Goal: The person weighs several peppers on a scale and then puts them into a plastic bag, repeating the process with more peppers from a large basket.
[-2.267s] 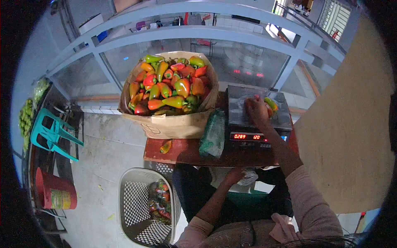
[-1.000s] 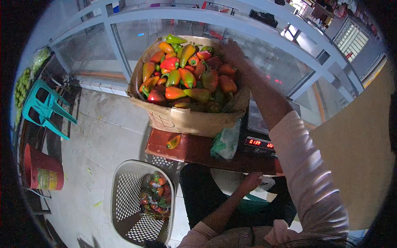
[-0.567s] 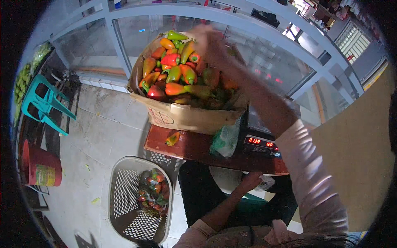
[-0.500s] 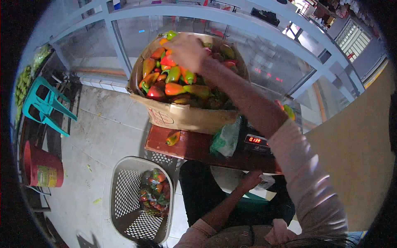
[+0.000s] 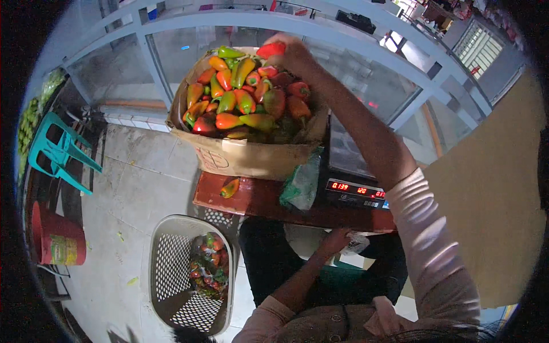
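Observation:
A red pepper (image 5: 270,50) is in my right hand (image 5: 293,56), raised at the back edge of a cardboard box (image 5: 246,157). The box is heaped with green, orange and red peppers (image 5: 227,102). Low in front of me, my left hand (image 5: 336,240) is closed on a clear plastic bag (image 5: 358,244), just below the edge of the red-brown bench (image 5: 260,197). A digital scale (image 5: 354,193) with lit red digits stands on the bench, partly under my right forearm. Between box and scale lies a bundle of green and clear plastic bags (image 5: 303,186).
One loose orange-green pepper (image 5: 230,188) lies on the bench's left part. On the floor stands a grey slatted basket (image 5: 163,274) holding bagged peppers (image 5: 210,266). Farther left are a teal plastic chair (image 5: 57,146) and a red bucket (image 5: 54,234). Framed glass panels (image 5: 200,46) rise behind the box.
My right hand has moved from over the heaped peppers to the back of the box, rightward, and a red pepper now shows in it. The view has shifted slightly. My left hand stays low.

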Demonstrator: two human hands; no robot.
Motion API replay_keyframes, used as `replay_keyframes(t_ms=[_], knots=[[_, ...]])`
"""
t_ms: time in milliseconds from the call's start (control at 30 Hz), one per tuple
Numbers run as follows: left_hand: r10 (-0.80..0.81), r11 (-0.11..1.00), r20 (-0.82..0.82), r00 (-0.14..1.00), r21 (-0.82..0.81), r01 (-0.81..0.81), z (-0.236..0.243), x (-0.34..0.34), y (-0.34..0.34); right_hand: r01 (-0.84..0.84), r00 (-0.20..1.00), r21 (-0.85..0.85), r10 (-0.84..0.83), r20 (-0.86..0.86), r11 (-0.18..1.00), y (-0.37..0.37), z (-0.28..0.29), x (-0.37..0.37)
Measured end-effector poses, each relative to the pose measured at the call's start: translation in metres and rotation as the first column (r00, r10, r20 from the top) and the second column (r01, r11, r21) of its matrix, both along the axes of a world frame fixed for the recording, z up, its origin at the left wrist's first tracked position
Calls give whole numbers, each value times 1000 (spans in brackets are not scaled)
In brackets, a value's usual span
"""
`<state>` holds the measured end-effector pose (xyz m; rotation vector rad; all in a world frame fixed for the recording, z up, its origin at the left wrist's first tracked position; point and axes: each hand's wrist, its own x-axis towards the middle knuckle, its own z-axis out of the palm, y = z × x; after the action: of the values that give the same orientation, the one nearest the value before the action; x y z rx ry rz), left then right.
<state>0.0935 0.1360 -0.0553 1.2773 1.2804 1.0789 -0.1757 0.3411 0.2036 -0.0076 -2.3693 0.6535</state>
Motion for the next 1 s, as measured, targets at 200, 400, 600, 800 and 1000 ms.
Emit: replay_keyframes(t_ms=[200, 400, 600, 800, 1000], knots=[[-44, 986, -37, 998, -164, 37, 3, 1, 8, -139, 974, 28, 132, 185, 990, 26, -38, 8], [51, 998, 0, 999, -35, -51, -10, 6, 4, 74, 991, 620, 11, -132, 781, -34, -24, -19], [108, 989, 32, 994, 96, -111, -18, 13, 12, 71, 996, 628, -85, -7, 775, 1, -32, -34], [11, 1000, 27, 1000, -27, -10, 2, 6, 10, 341, 937, 308, -296, -184, 888, 10, -5, -19], [100, 988, 17, 995, 120, -101, -17, 17, 7, 381, 913, 108, -392, 111, 918, 27, 26, 33]])
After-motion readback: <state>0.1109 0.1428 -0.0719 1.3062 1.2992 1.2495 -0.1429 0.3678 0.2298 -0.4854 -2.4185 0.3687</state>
